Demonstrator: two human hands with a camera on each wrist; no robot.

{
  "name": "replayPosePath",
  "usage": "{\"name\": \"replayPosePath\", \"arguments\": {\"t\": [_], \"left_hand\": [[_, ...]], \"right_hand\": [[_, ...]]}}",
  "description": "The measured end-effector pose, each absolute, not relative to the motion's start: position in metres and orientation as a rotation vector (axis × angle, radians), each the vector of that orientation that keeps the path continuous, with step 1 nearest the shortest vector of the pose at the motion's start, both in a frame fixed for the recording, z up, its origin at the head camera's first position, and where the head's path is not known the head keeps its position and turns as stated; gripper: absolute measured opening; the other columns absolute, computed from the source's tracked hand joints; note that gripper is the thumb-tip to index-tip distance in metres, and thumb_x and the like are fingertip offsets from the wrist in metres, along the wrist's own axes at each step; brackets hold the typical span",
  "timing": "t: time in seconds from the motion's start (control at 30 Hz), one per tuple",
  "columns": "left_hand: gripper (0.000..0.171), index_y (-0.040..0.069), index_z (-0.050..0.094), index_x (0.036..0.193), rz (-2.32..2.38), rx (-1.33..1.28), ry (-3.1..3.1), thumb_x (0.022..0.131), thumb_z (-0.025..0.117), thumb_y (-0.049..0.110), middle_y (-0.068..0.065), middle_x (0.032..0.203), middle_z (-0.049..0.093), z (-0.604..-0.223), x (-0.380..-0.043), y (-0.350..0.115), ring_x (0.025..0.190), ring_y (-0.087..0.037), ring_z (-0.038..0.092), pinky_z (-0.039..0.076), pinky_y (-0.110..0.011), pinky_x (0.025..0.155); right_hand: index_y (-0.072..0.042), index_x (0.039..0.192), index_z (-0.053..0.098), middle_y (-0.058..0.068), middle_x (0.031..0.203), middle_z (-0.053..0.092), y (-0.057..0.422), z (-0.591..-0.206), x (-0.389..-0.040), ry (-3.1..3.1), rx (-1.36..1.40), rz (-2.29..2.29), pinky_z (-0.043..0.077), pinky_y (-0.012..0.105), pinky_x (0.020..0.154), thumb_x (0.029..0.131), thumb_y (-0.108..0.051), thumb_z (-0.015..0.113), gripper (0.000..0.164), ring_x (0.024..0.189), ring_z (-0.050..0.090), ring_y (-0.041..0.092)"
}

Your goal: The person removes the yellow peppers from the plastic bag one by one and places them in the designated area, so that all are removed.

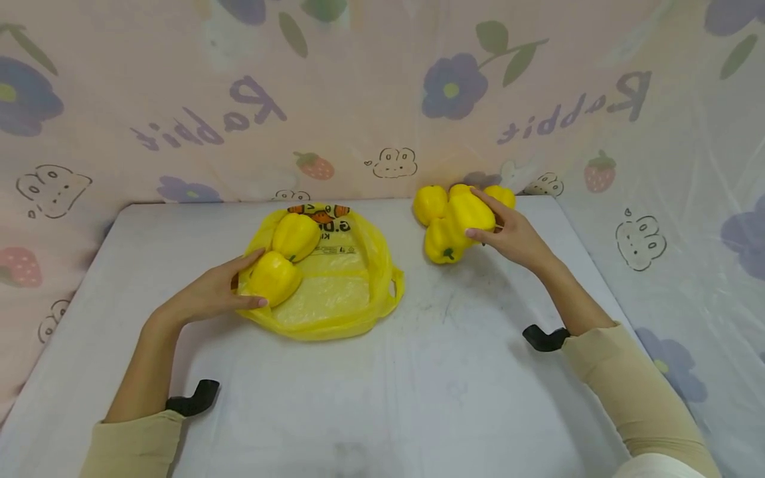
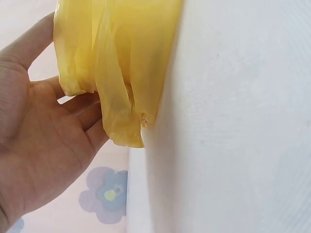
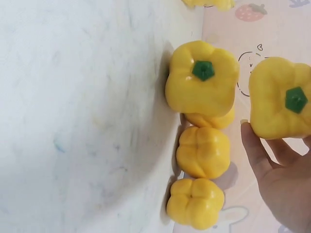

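Observation:
In the head view a yellow plastic bag [image 1: 325,299] lies spread with its mouth open, holding two yellow bell peppers. My left hand [image 1: 206,292] is at the bag's left rim, its thumb and fingers around the nearer bell pepper [image 1: 275,279]. Beyond that one sits the other bell pepper [image 1: 297,236]. In the left wrist view, the bag [image 2: 136,63] hides the pepper and the fingertips of the left hand [image 2: 43,131]. My right hand [image 1: 514,232] grips a yellow bell pepper [image 1: 472,214] by its sides. In the right wrist view this pepper [image 3: 277,94] shows its green stem.
Several more yellow bell peppers stand together by the right hand, among them a left one [image 1: 430,204], a front one [image 1: 441,240] and a right one [image 1: 501,194]. They are near the back edge of the white table [image 1: 382,405]. Behind hangs a printed curtain [image 1: 358,99].

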State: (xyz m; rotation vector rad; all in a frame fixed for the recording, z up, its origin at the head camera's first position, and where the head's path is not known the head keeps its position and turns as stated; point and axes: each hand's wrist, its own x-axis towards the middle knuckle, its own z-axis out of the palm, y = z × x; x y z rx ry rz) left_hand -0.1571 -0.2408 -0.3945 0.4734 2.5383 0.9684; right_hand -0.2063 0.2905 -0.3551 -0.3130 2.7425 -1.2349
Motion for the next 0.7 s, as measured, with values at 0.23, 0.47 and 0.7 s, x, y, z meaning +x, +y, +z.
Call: {"name": "replayPosePath", "arguments": {"t": [0.23,0.47,0.7], "left_hand": [[0.101,0.009,0.020,0.159,0.972,0.485,2.542,0.084,0.077,0.046,-0.027,0.159,0.023,-0.395,-0.157,-0.241,0.145,-0.049,0.020,0.020,-0.068,0.113],[0.101,0.009,0.021,0.159,0.962,0.469,2.546,0.084,0.077,0.047,-0.027,0.159,0.023,-0.393,-0.154,-0.242,0.145,-0.049,0.020,0.020,-0.068,0.113],[0.101,0.009,0.020,0.159,0.953,0.467,2.543,0.085,0.076,0.048,-0.027,0.159,0.022,-0.395,-0.157,-0.240,0.145,-0.049,0.019,0.020,-0.068,0.113]], "right_hand": [[-0.037,0.158,0.025,0.011,0.157,0.033,0.303,-0.361,-0.207,2.773,-0.262,-1.225,0.046,0.054,0.102,0.091,-0.043,0.070,0.081,0.131,0.044,0.037],[-0.034,0.158,0.024,0.009,0.159,0.031,0.313,-0.369,-0.210,2.762,-0.189,-1.236,0.044,0.053,0.103,0.091,-0.047,0.070,0.082,0.131,0.043,0.036],[-0.030,0.159,0.022,0.015,0.157,0.032,0.318,-0.374,-0.210,2.761,-0.082,-1.207,0.044,0.054,0.102,0.089,-0.052,0.069,0.087,0.127,0.044,0.038]]}}
